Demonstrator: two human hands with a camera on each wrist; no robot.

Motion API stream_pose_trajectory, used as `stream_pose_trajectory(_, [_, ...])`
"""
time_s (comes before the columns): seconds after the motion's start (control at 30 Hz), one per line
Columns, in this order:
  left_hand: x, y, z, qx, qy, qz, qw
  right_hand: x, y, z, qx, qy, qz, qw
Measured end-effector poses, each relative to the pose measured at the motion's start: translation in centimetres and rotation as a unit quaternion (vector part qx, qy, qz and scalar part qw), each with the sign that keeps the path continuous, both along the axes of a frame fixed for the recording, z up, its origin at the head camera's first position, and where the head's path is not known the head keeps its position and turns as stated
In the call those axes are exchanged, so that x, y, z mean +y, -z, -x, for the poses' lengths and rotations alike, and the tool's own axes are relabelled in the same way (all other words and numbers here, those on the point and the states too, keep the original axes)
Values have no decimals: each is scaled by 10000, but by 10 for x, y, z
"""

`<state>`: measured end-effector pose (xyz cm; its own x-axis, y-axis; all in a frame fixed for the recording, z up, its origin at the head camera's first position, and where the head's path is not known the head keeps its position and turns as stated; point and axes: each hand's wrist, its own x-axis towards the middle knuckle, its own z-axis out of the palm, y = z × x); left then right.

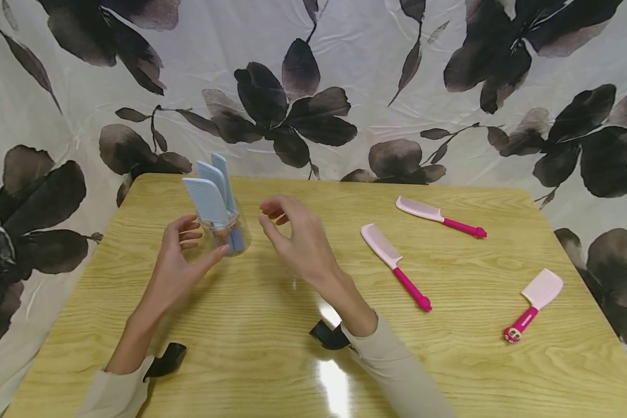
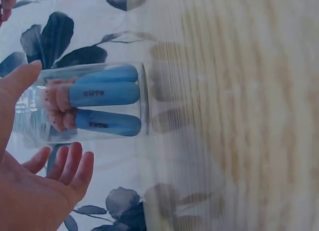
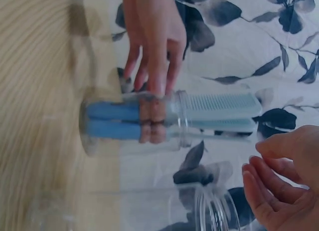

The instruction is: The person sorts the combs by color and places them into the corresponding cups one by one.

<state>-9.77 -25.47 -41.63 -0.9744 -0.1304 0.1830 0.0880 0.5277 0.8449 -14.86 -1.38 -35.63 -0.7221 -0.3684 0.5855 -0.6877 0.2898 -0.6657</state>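
Note:
A clear glass jar (image 1: 244,237) stands near the back left of the table, holding several light-blue combs (image 1: 206,200). Their teeth point up above the rim; the blue handles (image 2: 104,94) with small brown figures show through the glass. On the jar's left, my left hand (image 1: 180,258) spreads around it, thumb toward the front and fingers apart from the glass in the left wrist view. To the right of the jar, my right hand (image 1: 303,244) is raised with relaxed, slightly bent fingers and nothing between them.
Three pink combs with magenta handles lie on the right half: one comb (image 1: 420,210) at the back, another comb (image 1: 381,244) nearer the middle, and a broad comb (image 1: 543,289) at far right. Another clear jar (image 3: 214,211) shows in the right wrist view. Floral cloth (image 1: 188,58) hangs behind the table.

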Motion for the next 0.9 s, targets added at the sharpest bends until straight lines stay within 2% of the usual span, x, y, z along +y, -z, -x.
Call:
stream_pose_trajectory(0.3, [9, 1, -16, 20, -118, -15, 9999, 23, 6, 1, 230, 193, 93, 9995])
stream_pose_trajectory(0.6, [26, 4, -30, -42, 200, -165, 9997, 53, 15, 4, 361, 521, 380, 9973])
stream_pose_trajectory(0.9, [45, 11, -34, 209, 528, -154, 9983, 83, 22, 6, 201, 933, 351, 9948])
